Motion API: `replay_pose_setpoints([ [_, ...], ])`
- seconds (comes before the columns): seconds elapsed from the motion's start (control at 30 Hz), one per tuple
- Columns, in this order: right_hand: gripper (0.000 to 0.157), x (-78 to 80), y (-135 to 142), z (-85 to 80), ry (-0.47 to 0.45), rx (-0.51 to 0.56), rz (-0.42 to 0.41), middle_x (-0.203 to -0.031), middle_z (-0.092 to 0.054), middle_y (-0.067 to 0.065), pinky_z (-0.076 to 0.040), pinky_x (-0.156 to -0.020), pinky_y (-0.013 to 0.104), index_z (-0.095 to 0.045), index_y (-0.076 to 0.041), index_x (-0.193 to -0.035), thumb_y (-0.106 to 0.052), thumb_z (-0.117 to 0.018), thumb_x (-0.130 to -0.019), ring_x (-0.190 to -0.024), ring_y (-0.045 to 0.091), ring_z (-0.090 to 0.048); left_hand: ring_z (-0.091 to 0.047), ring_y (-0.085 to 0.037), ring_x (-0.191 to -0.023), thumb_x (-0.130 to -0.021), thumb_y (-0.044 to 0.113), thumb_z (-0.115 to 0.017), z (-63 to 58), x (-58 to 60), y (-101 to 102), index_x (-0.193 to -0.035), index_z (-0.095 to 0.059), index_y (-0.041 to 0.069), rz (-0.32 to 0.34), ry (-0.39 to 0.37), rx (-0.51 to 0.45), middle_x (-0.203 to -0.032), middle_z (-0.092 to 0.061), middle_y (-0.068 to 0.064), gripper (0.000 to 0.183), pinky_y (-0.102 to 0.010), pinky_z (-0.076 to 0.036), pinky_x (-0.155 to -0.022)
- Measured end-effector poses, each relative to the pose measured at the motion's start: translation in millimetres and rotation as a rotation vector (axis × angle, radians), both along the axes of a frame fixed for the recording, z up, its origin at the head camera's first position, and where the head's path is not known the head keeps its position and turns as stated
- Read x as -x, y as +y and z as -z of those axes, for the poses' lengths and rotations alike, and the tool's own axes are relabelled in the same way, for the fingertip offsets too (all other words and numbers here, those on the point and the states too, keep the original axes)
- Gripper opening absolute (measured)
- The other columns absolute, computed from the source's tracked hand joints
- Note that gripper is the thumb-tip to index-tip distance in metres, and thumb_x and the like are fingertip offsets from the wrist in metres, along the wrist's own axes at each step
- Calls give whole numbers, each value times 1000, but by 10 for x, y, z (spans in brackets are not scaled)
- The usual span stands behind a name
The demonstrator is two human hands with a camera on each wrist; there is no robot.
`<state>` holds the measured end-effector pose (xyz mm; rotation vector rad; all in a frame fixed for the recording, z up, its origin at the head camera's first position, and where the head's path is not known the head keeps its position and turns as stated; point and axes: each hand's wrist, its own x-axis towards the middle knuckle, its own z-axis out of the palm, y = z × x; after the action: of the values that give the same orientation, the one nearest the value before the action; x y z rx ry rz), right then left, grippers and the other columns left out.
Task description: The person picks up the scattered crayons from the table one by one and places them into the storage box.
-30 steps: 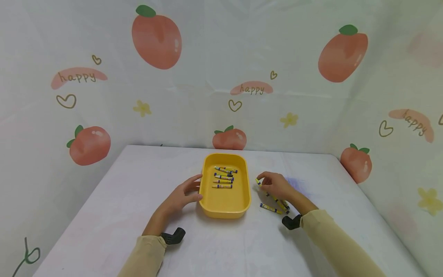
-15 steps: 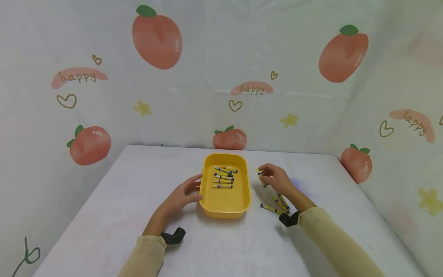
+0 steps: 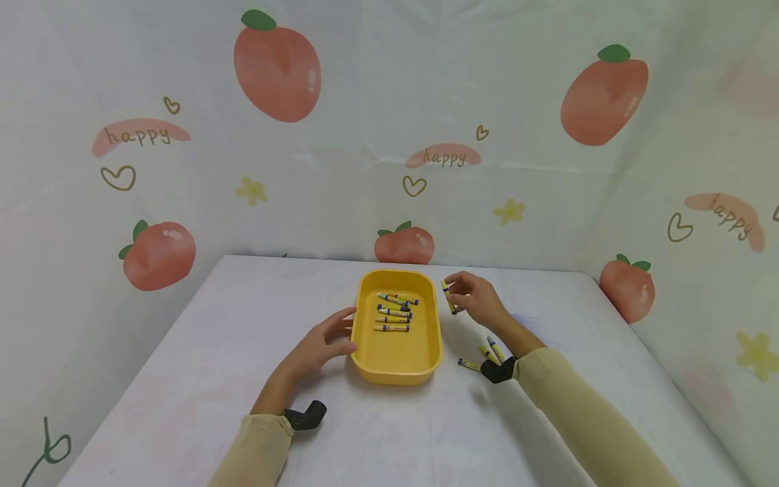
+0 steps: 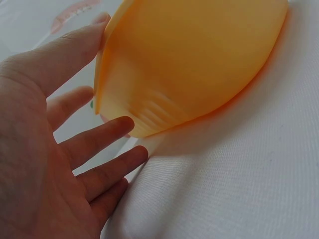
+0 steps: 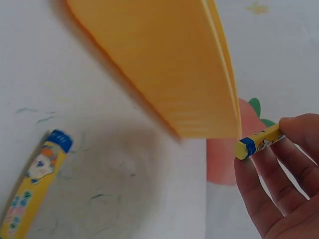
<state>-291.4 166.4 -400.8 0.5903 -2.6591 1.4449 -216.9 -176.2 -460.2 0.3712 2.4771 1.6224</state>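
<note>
In the head view a yellow tray (image 3: 395,355) stands mid-table with several crayons (image 3: 392,328) lying inside, mostly crosswise. My left hand (image 3: 321,341) is at the tray's left side, fingers spread and fairly straight; in the left wrist view the thumb touches the rim. My right hand (image 3: 477,297) pinches a yellow-wrapped crayon (image 3: 449,297) between thumb and fingers, above the table just right of the tray. In the right wrist view the held crayon (image 5: 256,142) shows its blue-banded end. Loose crayons (image 3: 496,348) lie below my right wrist, partly hidden by the black wrist camera.
The white-covered table (image 3: 255,297) backs onto a printed curtain (image 3: 365,81). A faint blue smudge (image 3: 526,326) marks the cloth to the right. In the right wrist view one loose crayon (image 5: 37,181) lies on the cloth near the tray.
My right hand has lifted the crayon from beside the loose ones and moved it up and left toward the tray's right rim. The left hand and the tray have stayed put.
</note>
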Motion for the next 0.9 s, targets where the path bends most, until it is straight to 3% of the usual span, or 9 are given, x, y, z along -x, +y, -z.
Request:
replay_pose_setpoints([
  [0.4, 26, 182, -283, -136, -14, -51, -18, -98, -64, 12, -58, -67, 35, -63, -3, -116, -2, -65, -90, -82, 25, -64, -51, -26, -126, -85, 32, -74, -17, -5, -1, -149, -39, 29, 0, -6, -5, -138, -54, -6, 73, -57, -34, -106],
  [0.9, 20, 391, -670, -226, -7, -225, -35, -102, -66, 9, -55, -84, 34, -66, -8, -112, -2, -64, -92, -94, 24, -62, -51, -27, -126, -87, 31, -73, -17, -2, -5, -149, -38, 28, 4, 8, 6, -139, -54, -7, 72, -56, -34, -106],
])
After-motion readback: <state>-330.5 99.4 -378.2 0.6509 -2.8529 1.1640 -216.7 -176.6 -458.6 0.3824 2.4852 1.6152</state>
